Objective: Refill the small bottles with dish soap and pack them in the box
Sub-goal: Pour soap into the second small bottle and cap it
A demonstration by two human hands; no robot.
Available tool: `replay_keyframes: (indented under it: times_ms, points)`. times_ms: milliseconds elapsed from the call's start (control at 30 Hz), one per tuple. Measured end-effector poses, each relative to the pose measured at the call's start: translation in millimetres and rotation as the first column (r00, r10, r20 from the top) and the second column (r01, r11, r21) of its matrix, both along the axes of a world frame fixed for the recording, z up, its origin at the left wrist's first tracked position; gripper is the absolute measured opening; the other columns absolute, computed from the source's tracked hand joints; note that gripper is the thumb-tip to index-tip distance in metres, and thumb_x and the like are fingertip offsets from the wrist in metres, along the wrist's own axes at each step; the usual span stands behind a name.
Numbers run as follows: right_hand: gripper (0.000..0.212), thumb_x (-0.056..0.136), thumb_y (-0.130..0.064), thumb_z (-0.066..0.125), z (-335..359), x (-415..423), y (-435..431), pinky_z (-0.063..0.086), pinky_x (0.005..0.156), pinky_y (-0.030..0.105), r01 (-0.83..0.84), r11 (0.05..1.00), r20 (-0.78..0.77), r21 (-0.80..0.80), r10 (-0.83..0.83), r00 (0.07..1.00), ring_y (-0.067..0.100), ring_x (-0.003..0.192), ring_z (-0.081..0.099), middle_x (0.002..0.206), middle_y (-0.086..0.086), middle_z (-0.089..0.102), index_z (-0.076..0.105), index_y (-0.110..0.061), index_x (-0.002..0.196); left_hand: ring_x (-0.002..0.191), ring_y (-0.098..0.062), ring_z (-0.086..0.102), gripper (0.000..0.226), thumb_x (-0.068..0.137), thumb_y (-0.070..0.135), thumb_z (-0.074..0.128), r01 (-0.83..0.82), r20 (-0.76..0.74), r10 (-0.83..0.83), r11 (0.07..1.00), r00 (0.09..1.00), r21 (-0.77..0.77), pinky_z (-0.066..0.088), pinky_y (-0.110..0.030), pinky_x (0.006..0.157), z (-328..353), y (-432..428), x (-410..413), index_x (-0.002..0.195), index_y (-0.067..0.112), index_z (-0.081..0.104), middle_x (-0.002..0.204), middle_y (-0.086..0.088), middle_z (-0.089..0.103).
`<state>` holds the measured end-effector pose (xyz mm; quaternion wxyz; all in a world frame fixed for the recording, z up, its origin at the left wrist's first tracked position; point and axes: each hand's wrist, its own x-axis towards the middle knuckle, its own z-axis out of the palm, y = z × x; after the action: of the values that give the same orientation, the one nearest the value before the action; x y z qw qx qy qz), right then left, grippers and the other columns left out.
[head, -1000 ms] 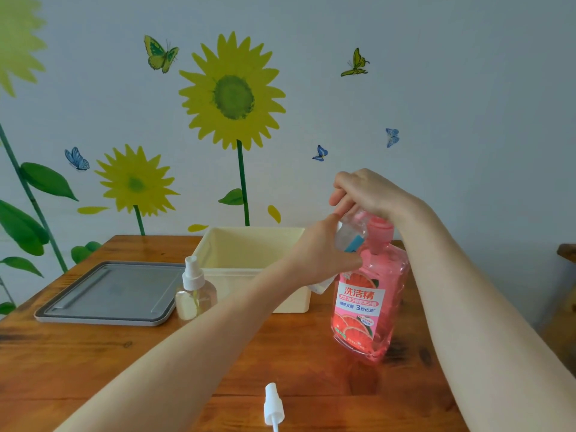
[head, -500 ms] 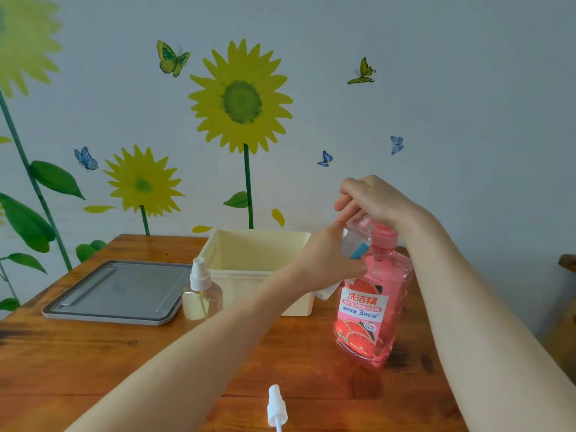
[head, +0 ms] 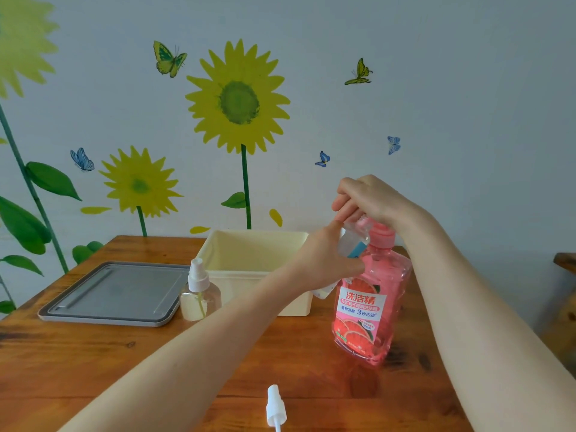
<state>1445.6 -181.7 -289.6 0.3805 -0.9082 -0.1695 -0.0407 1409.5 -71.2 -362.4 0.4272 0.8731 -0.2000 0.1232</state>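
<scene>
A small open bottle (head: 350,244) is held in the left hand (head: 324,260) under the pump (head: 381,235), pressed by the right hand (head: 371,198); its sprayer (head: 276,406) lies on the bench (head: 93,363); the box (head: 249,260) is empty, nothing is packed yet

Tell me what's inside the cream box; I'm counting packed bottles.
The cream box shows only bare inner walls; no bottle is visible inside. The left hand covers its right end, and the near wall hides the floor, so those parts cannot be checked.

Bottle label (head: 361,302), lower right of centre: "洗洁精" in large white characters
Line beneath: "3秒化油"
Other print: too small to read
</scene>
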Motion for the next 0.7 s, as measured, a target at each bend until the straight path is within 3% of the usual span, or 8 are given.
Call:
replay_keyframes:
  times_ms: [167, 400, 567, 700]
  points:
    - [0.034, 0.083, -0.033, 0.040, 12.7, -2.2, -0.8, 0.044, 0.067, 0.030, -0.006, 1.000, -0.017, 0.005, 0.006, 1.000, 0.017, 0.077, 0.064, 0.075, 0.001, 0.072, 0.066, -0.012, 0.079, 0.057, -0.007, 0.055, 0.048, 0.073, 0.022, 0.069, 0.008, 0.014, -0.008, 1.000, 1.000, 0.013, 0.042, -0.010, 0.044, 13.6, 3.3, 0.5, 0.114, 0.021, 0.044, 0.074, 0.007, 0.055]
    - [0.035, 0.081, -0.035, 0.039, -1.2, -1.0, -0.1, 0.047, 0.078, 0.034, 0.015, 1.000, 0.028, -0.007, -0.014, 0.999, 0.017, 0.078, 0.065, 0.073, 0.001, 0.072, 0.065, -0.012, 0.081, 0.053, -0.005, 0.054, 0.057, 0.073, 0.020, 0.070, 0.008, 0.016, -0.008, 1.000, 1.000, -0.025, 0.042, -0.008, 0.041, -1.0, -1.8, -0.6, 0.123, 0.021, 0.043, 0.070, 0.010, 0.054]
    - [0.034, 0.084, -0.033, 0.040, 9.7, -2.9, 1.1, 0.045, 0.074, 0.031, 0.003, 1.000, -0.035, -0.008, -0.003, 0.999, 0.019, 0.081, 0.063, 0.077, 0.003, 0.071, 0.066, -0.010, 0.081, 0.050, -0.004, 0.054, 0.042, 0.072, 0.023, 0.070, 0.015, 0.007, -0.015, 1.000, 1.000, 0.013, 0.036, -0.005, 0.036, 11.9, 4.0, -0.5, 0.102, 0.028, 0.040, 0.069, 0.013, 0.051]
    - [0.035, 0.083, -0.033, 0.040, 8.2, -1.3, -0.3, 0.047, 0.073, 0.031, 0.011, 1.000, 0.003, 0.023, -0.011, 1.000, 0.019, 0.080, 0.065, 0.073, 0.003, 0.072, 0.067, -0.010, 0.079, 0.046, 0.003, 0.053, 0.042, 0.071, 0.017, 0.069, 0.035, 0.006, -0.035, 0.999, 0.999, -0.032, 0.037, -0.007, 0.037, 9.3, 1.9, 0.2, 0.098, 0.028, 0.039, 0.066, 0.009, 0.052]
